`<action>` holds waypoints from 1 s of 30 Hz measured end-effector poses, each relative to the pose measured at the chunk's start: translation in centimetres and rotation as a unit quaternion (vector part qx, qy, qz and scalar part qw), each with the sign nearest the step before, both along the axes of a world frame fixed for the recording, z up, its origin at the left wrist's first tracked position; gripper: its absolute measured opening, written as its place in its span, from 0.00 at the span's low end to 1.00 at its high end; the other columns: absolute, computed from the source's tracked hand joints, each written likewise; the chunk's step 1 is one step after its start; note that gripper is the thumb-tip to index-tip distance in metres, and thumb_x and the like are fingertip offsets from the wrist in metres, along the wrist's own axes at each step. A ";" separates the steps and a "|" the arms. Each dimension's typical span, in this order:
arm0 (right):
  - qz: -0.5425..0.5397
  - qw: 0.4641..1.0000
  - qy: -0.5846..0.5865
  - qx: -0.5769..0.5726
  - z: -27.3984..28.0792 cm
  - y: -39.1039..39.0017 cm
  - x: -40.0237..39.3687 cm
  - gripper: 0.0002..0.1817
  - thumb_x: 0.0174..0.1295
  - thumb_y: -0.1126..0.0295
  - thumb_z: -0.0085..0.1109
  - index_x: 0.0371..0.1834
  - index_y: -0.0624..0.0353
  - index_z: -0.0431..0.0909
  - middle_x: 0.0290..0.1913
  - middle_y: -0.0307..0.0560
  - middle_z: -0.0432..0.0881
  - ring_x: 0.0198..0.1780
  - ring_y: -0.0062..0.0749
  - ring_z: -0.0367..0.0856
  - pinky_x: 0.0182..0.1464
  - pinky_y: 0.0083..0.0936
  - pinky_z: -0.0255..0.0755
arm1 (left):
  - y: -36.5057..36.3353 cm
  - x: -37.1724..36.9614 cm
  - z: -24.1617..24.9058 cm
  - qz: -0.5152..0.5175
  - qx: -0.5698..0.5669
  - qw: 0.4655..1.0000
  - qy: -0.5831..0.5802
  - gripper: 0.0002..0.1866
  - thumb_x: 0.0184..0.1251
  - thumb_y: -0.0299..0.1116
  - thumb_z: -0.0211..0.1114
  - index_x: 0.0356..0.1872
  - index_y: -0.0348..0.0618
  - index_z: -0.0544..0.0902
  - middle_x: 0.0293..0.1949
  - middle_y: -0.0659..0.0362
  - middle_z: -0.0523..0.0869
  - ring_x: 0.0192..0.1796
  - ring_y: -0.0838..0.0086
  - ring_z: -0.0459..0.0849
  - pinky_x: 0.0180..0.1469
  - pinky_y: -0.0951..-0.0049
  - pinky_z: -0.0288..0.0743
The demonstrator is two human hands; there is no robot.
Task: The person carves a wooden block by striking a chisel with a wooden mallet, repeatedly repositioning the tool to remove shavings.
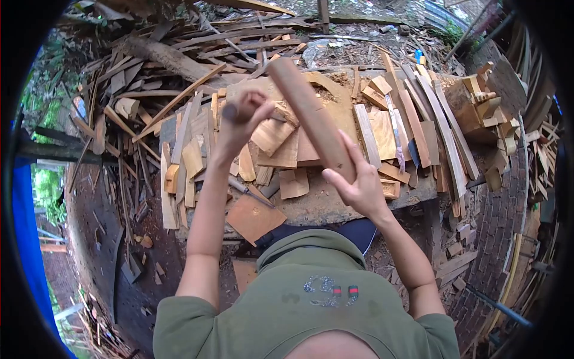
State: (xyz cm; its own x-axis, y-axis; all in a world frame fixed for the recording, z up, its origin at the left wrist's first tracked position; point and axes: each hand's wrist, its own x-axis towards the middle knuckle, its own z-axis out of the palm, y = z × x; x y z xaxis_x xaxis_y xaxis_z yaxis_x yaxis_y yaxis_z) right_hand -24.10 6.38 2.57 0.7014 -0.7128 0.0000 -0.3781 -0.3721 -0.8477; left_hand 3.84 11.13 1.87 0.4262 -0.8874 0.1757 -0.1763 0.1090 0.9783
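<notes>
My left hand (246,110) is closed around a dark, round-ended handle (229,112); the far end of this tool is blurred and I cannot make it out. In my right hand (362,186) is a long, thick wooden bar (308,113), gripped near its lower end and slanting up to the left. Below both hands lies a pale wood block (273,135) with a rough upper edge, resting on larger wooden blocks (280,157). Nearer my body, a chisel-like tool (250,190) lies across the bench beside a square brown board (255,216).
The worn bench (323,206) bears wood offcuts, sawdust and long thin strips (442,128) on the right. Cut wooden pieces stand stacked on a block (475,113) at far right. Behind and left is a large heap of scrap planks (173,54). A blue sheet (30,239) hangs at left.
</notes>
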 end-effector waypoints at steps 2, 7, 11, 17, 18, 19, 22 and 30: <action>-0.046 0.998 -0.044 0.028 0.0 -0.3 -0.2 0.43 0.60 0.51 0.65 0.77 0.50 0.58 0.46 0.65 0.85 0.41 0.50 0.89 0.46 0.38 0.81 | -2.7 0.6 -0.6 0.060 -0.057 0.994 0.074 0.18 0.66 0.37 0.73 0.45 0.43 0.72 0.36 0.61 0.80 0.40 0.75 0.85 0.47 0.74 0.82; -0.069 0.996 -0.051 0.001 -1.3 -0.6 -1.3 0.43 0.60 0.54 0.67 0.76 0.55 0.60 0.49 0.64 0.85 0.47 0.46 0.87 0.51 0.37 0.79 | -7.3 1.9 -2.5 0.268 -0.240 0.930 0.078 0.24 0.62 0.45 0.73 0.44 0.38 0.72 0.32 0.57 0.83 0.36 0.71 0.87 0.46 0.68 0.87; -0.089 0.992 -0.053 0.071 -1.7 -0.9 -2.2 0.43 0.60 0.55 0.67 0.76 0.59 0.59 0.55 0.64 0.82 0.54 0.45 0.84 0.57 0.36 0.76 | -6.9 3.8 -2.6 0.251 -0.224 0.939 0.071 0.22 0.68 0.47 0.68 0.46 0.36 0.78 0.34 0.56 0.87 0.37 0.70 0.88 0.47 0.71 0.83; -0.082 0.991 -0.061 0.083 -2.1 -1.9 -2.1 0.42 0.61 0.59 0.67 0.75 0.62 0.60 0.62 0.64 0.77 0.60 0.43 0.79 0.62 0.34 0.72 | -8.3 3.5 0.2 0.076 -0.161 0.978 0.104 0.23 0.76 0.51 0.57 0.61 0.45 0.75 0.38 0.63 0.82 0.36 0.80 0.80 0.39 0.79 0.76; -0.089 0.990 -0.054 0.091 -1.9 -2.0 -2.0 0.41 0.61 0.59 0.67 0.75 0.63 0.60 0.62 0.63 0.77 0.61 0.42 0.79 0.62 0.35 0.72 | -8.5 3.4 0.5 0.075 -0.147 0.982 0.093 0.27 0.75 0.57 0.54 0.57 0.44 0.74 0.35 0.63 0.80 0.34 0.82 0.79 0.36 0.79 0.75; -0.086 0.991 -0.053 0.090 -2.0 -2.1 -1.9 0.41 0.61 0.59 0.67 0.75 0.63 0.60 0.62 0.63 0.77 0.61 0.42 0.79 0.62 0.35 0.72 | -8.8 3.3 0.7 0.063 -0.158 0.976 0.139 0.30 0.73 0.62 0.53 0.54 0.43 0.74 0.32 0.63 0.79 0.29 0.83 0.78 0.31 0.79 0.74; -0.085 0.989 -0.059 0.101 -2.3 -2.4 -1.7 0.41 0.61 0.60 0.67 0.75 0.63 0.60 0.63 0.63 0.76 0.62 0.42 0.78 0.64 0.35 0.70 | -10.2 2.5 1.1 0.065 -0.177 0.974 0.129 0.36 0.66 0.72 0.50 0.41 0.42 0.73 0.23 0.65 0.74 0.16 0.83 0.73 0.17 0.80 0.69; -0.098 0.988 -0.071 0.095 -2.6 -2.7 -2.2 0.40 0.62 0.61 0.66 0.74 0.64 0.61 0.64 0.62 0.76 0.62 0.41 0.78 0.64 0.35 0.70 | -13.1 1.2 -1.2 0.018 -0.146 0.988 0.052 0.33 0.70 0.68 0.52 0.32 0.42 0.72 0.18 0.64 0.73 0.14 0.85 0.70 0.13 0.84 0.60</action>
State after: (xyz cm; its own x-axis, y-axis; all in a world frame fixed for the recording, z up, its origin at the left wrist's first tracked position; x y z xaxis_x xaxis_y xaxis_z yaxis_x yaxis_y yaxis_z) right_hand -26.32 3.72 -0.05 0.5518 -0.8320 -0.0579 -0.2989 -0.1324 -0.9451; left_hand 5.04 -1.94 0.66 0.4856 -0.7891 0.3762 -0.0853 0.3855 0.9188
